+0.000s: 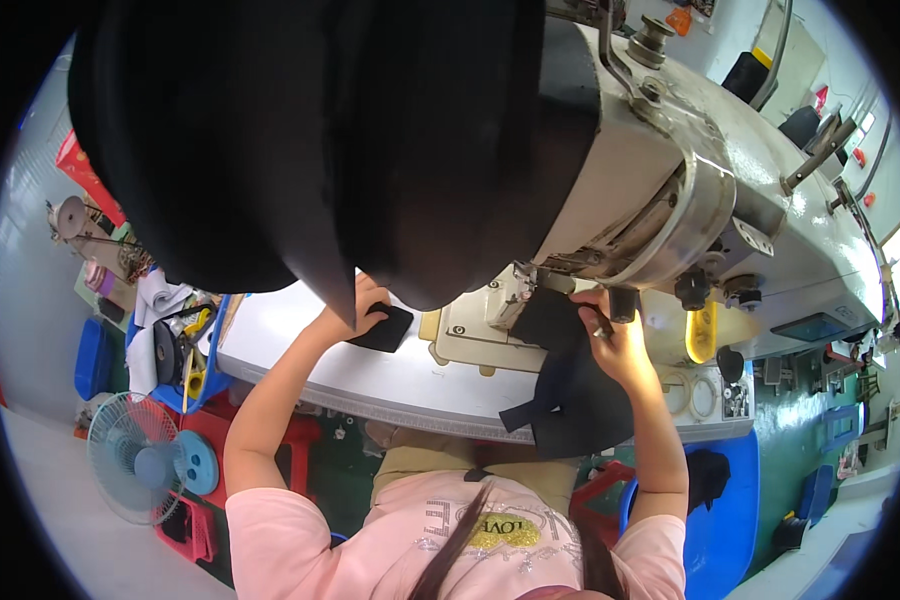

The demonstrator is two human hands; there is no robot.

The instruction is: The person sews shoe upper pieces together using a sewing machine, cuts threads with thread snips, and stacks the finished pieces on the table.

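Observation:
A white industrial sewing machine [660,170] stands over a pale worktable. My left hand [362,302] is left of its needle area, thumb and fingers closed at the edge of a small black fabric piece [382,330]; a large dark shape in front hides some fingers. Right of the needle area, my right hand [610,325] is closed with its fingertips at the edge of a larger black fabric [580,395], which lies by the machine and hangs over the table's front edge. Something small and dark shows against the right palm, too small to name.
A large black shape [270,140] blocks the upper left. Left of the table are a blue basket [215,375] with tools and cloth, and a fan [140,455]. A blue bin [715,510] with black cloth is at lower right. A yellow oval [701,332] lies beside the machine.

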